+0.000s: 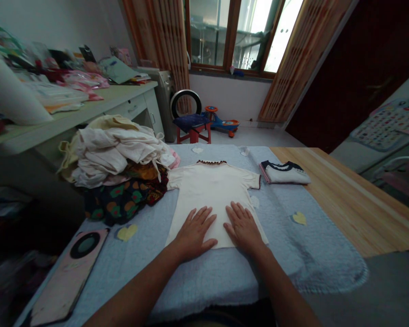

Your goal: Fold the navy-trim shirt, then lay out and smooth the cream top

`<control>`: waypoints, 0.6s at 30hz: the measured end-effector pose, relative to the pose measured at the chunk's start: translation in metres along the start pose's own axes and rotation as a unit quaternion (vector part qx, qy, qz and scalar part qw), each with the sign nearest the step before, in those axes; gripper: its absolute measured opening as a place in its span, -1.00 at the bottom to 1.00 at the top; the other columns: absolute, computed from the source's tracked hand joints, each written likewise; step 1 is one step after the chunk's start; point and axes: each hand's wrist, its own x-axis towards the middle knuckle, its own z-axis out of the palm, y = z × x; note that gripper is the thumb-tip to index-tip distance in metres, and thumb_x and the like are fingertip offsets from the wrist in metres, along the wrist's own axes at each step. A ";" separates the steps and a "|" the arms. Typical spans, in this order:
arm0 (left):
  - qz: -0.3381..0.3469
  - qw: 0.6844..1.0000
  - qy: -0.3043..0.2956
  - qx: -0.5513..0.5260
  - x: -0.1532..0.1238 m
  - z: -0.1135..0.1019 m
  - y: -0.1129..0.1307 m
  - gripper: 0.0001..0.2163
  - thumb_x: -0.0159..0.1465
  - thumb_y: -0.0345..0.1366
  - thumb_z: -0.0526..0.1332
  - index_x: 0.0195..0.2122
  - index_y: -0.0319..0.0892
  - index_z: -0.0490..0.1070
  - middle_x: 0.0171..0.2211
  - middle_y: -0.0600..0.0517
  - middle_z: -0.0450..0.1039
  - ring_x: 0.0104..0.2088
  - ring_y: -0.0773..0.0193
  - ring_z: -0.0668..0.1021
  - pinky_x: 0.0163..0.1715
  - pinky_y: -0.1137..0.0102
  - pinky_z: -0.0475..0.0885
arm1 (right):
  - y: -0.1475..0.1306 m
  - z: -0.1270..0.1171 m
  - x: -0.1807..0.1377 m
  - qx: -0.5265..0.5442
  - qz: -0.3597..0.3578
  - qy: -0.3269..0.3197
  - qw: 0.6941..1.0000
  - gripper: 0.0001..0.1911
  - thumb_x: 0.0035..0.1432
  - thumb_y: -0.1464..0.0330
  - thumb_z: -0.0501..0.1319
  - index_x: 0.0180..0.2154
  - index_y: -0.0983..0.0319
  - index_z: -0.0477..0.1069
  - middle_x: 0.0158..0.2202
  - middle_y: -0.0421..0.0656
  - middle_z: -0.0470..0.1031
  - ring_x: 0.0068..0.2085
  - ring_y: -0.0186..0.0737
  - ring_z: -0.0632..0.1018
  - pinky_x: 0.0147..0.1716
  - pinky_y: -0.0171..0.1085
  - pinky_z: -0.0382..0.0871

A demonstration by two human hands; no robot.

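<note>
Mid-frame, a white shirt (213, 188) lies flat, collar (211, 162) toward the top, long axis running up the frame. The left hand (197, 232) and right hand (244, 228) lie spread, palms down, on its lower half. Blue cloth (221, 277) lies beneath, a window (209, 29) at upper centre.

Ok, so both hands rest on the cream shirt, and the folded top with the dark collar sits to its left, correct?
Not quite: the head view shows the folded top to the right of the cream shirt. The left hand and right hand do rest on it.
</note>
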 end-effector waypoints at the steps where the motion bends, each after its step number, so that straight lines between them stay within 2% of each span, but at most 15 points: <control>1: 0.000 1.000 0.000 -0.002 0.000 0.000 0.000 -0.35 0.26 0.01 0.19 0.33 -0.04 0.09 0.40 -0.09 -0.04 0.39 0.04 0.03 0.33 0.00 -0.09 | 0.004 0.000 0.000 -0.004 0.003 0.001 1.000 -0.39 0.33 0.15 0.01 0.32 0.23 0.11 0.41 -0.03 -0.03 0.39 0.00 0.01 0.32 0.01 -0.14; 7: 0.003 1.000 0.001 -0.013 0.000 0.001 -0.002 -0.36 0.26 0.00 0.20 0.32 -0.02 0.10 0.40 -0.08 -0.04 0.39 0.03 0.03 0.34 -0.01 -0.10 | 0.020 0.001 -0.004 -0.017 0.021 0.018 0.999 -0.40 0.32 0.15 0.04 0.31 0.25 0.15 0.40 0.03 -0.01 0.39 0.02 0.01 0.32 -0.03 -0.12; 12: 0.011 1.000 0.001 -0.026 -0.002 -0.001 -0.004 -0.35 0.23 -0.01 0.23 0.32 -0.01 0.11 0.40 -0.08 -0.04 0.39 0.02 0.04 0.34 -0.01 -0.10 | 0.021 0.002 -0.005 -0.015 0.052 0.031 0.998 -0.39 0.31 0.13 0.04 0.30 0.23 0.15 0.41 0.05 -0.06 0.39 0.06 0.00 0.29 0.00 -0.07; 15: 0.015 0.999 0.001 -0.036 -0.002 -0.003 -0.007 -0.36 0.22 -0.02 0.25 0.30 -0.04 0.15 0.39 -0.10 0.01 0.37 0.02 0.09 0.33 -0.01 -0.04 | 0.020 0.002 -0.005 -0.014 0.056 0.029 0.998 -0.38 0.31 0.13 0.05 0.31 0.24 0.14 0.41 0.06 -0.06 0.39 0.06 0.00 0.30 -0.01 -0.07; 18: 0.004 0.999 0.035 -0.036 -0.002 0.000 -0.013 -0.46 0.29 -0.09 0.20 0.27 -0.09 0.20 0.35 -0.10 0.10 0.34 0.06 0.17 0.30 0.06 0.08 | 0.020 0.002 -0.005 -0.012 0.057 0.025 0.998 -0.39 0.31 0.13 0.04 0.30 0.24 0.15 0.40 0.05 -0.04 0.39 0.04 0.01 0.30 -0.02 -0.07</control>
